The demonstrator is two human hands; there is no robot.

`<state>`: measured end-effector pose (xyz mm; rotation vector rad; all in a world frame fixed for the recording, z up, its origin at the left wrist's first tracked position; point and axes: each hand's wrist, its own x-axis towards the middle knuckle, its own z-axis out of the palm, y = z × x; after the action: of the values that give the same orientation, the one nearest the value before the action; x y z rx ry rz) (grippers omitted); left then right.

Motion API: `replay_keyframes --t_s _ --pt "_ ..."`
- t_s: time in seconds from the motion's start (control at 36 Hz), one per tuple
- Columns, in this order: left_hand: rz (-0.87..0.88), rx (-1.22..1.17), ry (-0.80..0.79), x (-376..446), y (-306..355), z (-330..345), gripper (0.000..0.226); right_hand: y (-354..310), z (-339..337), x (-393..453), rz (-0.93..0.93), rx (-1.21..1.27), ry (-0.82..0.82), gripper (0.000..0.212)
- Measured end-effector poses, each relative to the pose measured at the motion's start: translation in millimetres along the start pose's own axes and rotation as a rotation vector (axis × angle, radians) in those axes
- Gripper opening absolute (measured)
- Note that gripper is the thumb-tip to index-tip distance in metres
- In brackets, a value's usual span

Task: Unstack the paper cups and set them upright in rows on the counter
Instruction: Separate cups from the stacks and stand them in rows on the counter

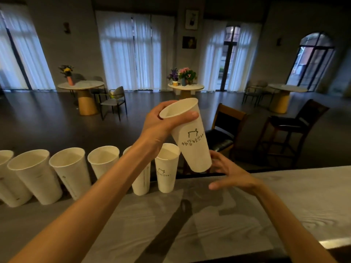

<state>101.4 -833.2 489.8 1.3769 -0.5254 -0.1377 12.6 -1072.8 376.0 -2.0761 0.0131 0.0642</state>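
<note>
My left hand [159,128] grips a tall white paper cup [191,141] near its rim and holds it tilted in the air above the counter's far edge. The cup bears a dark line drawing and writing. My right hand [230,173] hovers just below and right of the cup's base, fingers spread and holding nothing. A row of several upright white cups runs along the far edge of the counter from the left; the nearest one [166,168] stands just left of the held cup. My left forearm hides part of another cup [141,183].
The grey wood-grain counter [284,202] stretches to the right with bare surface. Beyond the counter stand two dark bar chairs [226,130], round café tables with flower vases [185,86], and curtained windows.
</note>
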Motion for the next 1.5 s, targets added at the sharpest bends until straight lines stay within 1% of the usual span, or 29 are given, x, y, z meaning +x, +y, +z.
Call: replay_keyframes --t_s 0.06,0.14,0.22,0.31,0.36,0.42,0.44,0.58,0.67,0.78,0.83,0.94,1.03,1.19,1.31,1.33,1.44,1.5 --pt "-0.004 0.077 -0.038 2.1 -5.4 12.7 0.081 -11.6 -5.2 -10.7 -0.036 0.015 0.076 0.090" --pt "-0.002 0.133 -0.116 -0.6 -12.9 34.9 0.077 -23.6 -4.0 -19.3 -0.105 0.018 0.197 0.073" --pt "0.000 0.150 -0.140 -1.9 -21.1 46.6 0.076 -24.0 4.7 -15.5 -0.143 -0.007 0.284 0.066" --pt "-0.010 0.213 -0.153 1.0 -30.2 45.6 0.078 -18.8 16.4 -6.6 -0.114 -0.039 0.321 0.065" --pt "-0.014 0.255 -0.149 3.0 -33.0 40.4 0.085 -10.3 24.9 1.6 -0.072 -0.061 0.336 0.067" --pt "-0.019 0.217 -0.134 5.1 -32.2 32.1 0.094 1.7 32.6 11.5 -0.034 -0.096 0.352 0.076" --pt "-0.017 0.190 -0.115 6.5 -31.1 27.3 0.095 6.7 36.0 15.9 -0.008 -0.114 0.361 0.080" --pt "-0.005 0.181 -0.019 13.0 -26.9 3.6 0.076 24.4 55.5 35.6 0.149 -0.159 0.371 0.080" --pt "-0.003 0.188 0.007 15.3 -29.3 -9.1 0.078 33.1 63.6 46.6 0.179 -0.166 0.358 0.082" --pt "-0.015 0.201 0.035 16.6 -32.6 -20.3 0.076 39.7 68.2 55.6 0.198 -0.184 0.342 0.078" --pt "-0.026 0.213 0.053 17.1 -36.1 -22.7 0.070 41.6 68.1 59.0 0.214 -0.168 0.329 0.078" --pt "-0.006 0.238 0.113 20.2 -43.1 -24.1 0.042 43.3 67.8 65.3 0.241 -0.135 0.343 0.083" --pt "0.012 0.258 0.124 19.9 -46.2 -23.9 0.030 45.2 68.2 69.0 0.254 -0.123 0.352 0.084" --pt "0.048 0.317 0.094 9.6 -48.3 -14.8 0.022 47.5 67.7 73.6 0.263 -0.110 0.337 0.084" --pt "0.079 0.389 0.037 -2.6 -51.3 -6.9 0.021 49.8 64.8 69.5 0.265 -0.200 0.268 0.099" --pt "0.089 0.401 0.022 -5.4 -52.3 -6.0 0.020 49.3 63.6 67.5 0.265 -0.198 0.256 0.100" --pt "0.140 0.416 -0.054 -27.4 -57.3 7.8 0.015 54.1 51.5 41.1 0.253 -0.183 0.310 0.087" --pt "0.151 0.415 -0.108 -41.8 -66.0 20.6 0.013 59.9 46.2 22.3 0.223 -0.170 0.348 0.074"
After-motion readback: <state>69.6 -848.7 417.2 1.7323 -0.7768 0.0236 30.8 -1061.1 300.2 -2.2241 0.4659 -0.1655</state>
